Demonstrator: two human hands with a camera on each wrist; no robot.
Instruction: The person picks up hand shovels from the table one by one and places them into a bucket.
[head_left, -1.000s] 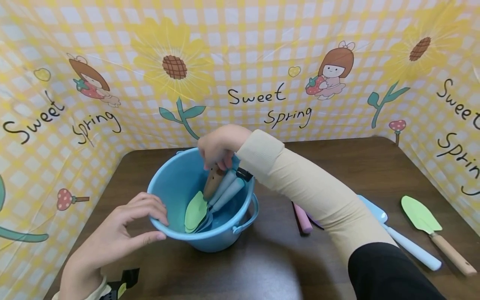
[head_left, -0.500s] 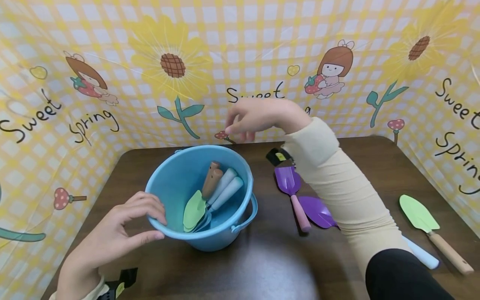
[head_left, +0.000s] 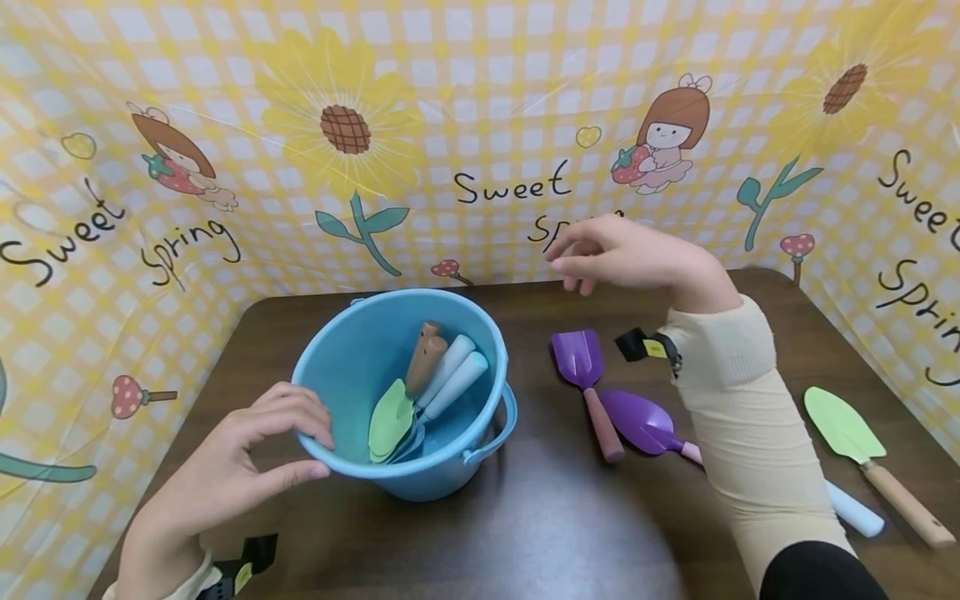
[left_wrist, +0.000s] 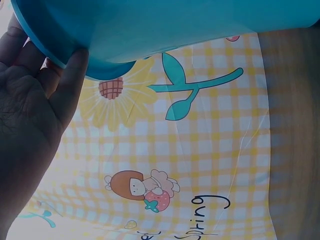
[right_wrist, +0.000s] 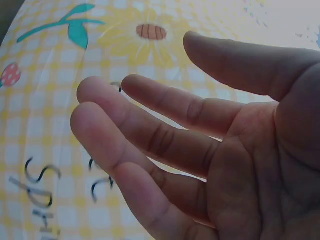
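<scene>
My left hand (head_left: 240, 454) grips the near-left rim of a light blue bucket (head_left: 420, 487), its fingers over the edge and its thumb against the outside, as the left wrist view also shows. Inside lean garden trowels: a green blade (head_left: 390, 421), brown wooden handles (head_left: 426, 362) and pale blue handles (head_left: 456, 387). My right hand (head_left: 637, 257) hovers above the back of the table, right of the bucket. Its fingers (right_wrist: 165, 140) are loosely bent with nothing between them. Below it lie a square-ended purple shovel (head_left: 577, 354) and a rounded purple trowel (head_left: 637, 421).
At the right of the brown table (head_left: 525, 533) lies a green trowel (head_left: 843, 425) with a wooden handle. A pale blue handle (head_left: 855, 508) shows beside it, the rest hidden by my right sleeve (head_left: 772, 450). A yellow checked cloth (head_left: 510, 108) surrounds the table.
My right hand has let go of the brown-handled trowel, lifted out of the bucket and moved right. The purple tools have come into fuller view. My left hand has stayed on the rim.
</scene>
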